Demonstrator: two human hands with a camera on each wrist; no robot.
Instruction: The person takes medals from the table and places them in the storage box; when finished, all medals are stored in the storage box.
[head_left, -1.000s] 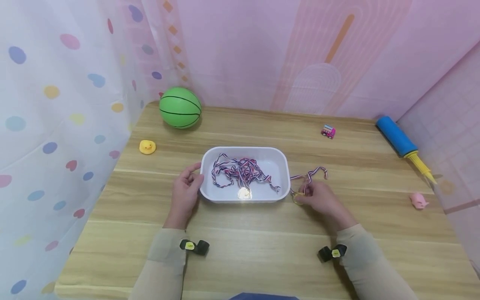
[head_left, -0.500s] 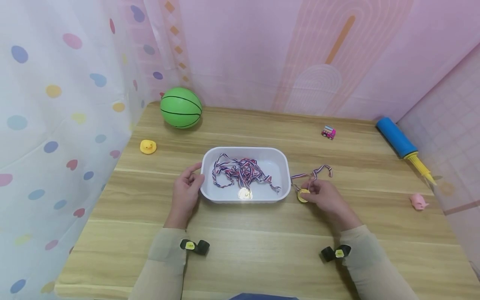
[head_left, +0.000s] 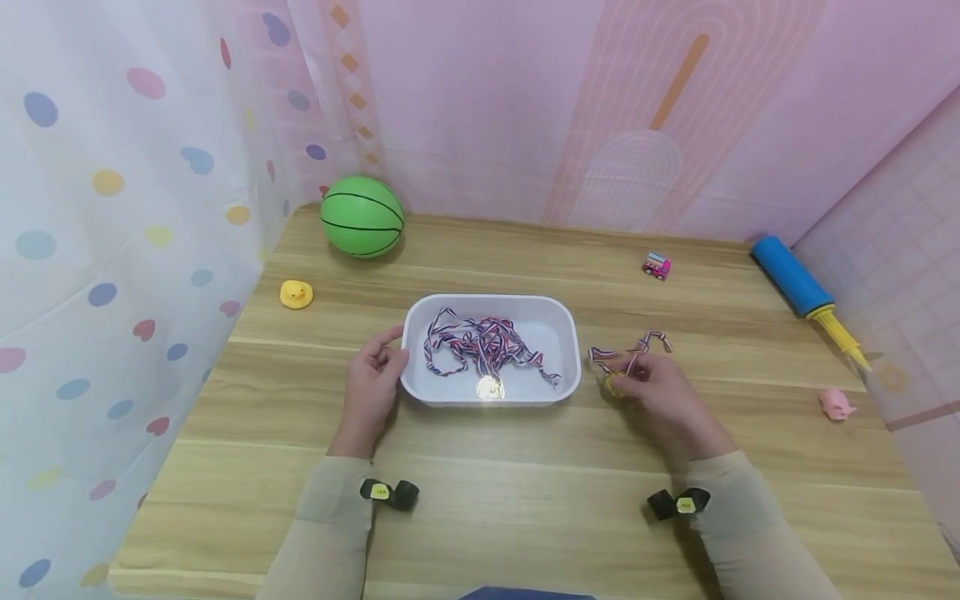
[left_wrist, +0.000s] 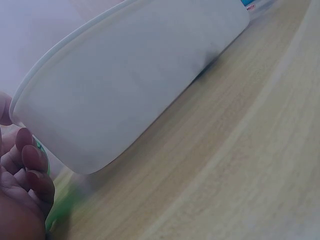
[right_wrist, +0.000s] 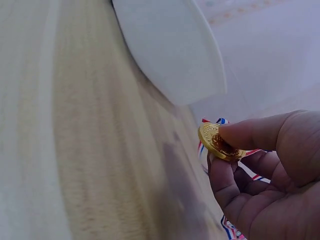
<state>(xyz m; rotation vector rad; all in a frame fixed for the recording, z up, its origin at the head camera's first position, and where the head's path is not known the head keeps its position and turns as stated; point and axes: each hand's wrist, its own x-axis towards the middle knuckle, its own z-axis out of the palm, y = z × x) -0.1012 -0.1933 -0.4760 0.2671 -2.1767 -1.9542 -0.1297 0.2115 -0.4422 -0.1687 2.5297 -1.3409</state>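
Observation:
A white tray (head_left: 567, 333) stands mid-table and holds a tangle of red, white and blue ribbon (head_left: 480, 346) with a gold medal (head_left: 489, 387) at its front. My left hand (head_left: 372, 379) rests against the tray's left end (left_wrist: 125, 100), thumb by the rim and fingers curled beside the wall. Right of the tray, my right hand (head_left: 656, 390) pinches a gold medal (right_wrist: 216, 142) between thumb and fingers, just above the table. Its striped ribbon (head_left: 633, 347) trails on the wood behind the hand.
A green ball (head_left: 362, 215) and a yellow duck (head_left: 296, 293) lie at the back left. A small toy car (head_left: 656, 266), a blue and yellow pump (head_left: 806, 289) and a pink pig toy (head_left: 836, 403) sit on the right. Curtains close in the left and back.
My right hand has shifted slightly right and away from the tray with the medal, and the ribbon has bunched closer behind it. The left hand has stayed at the tray.

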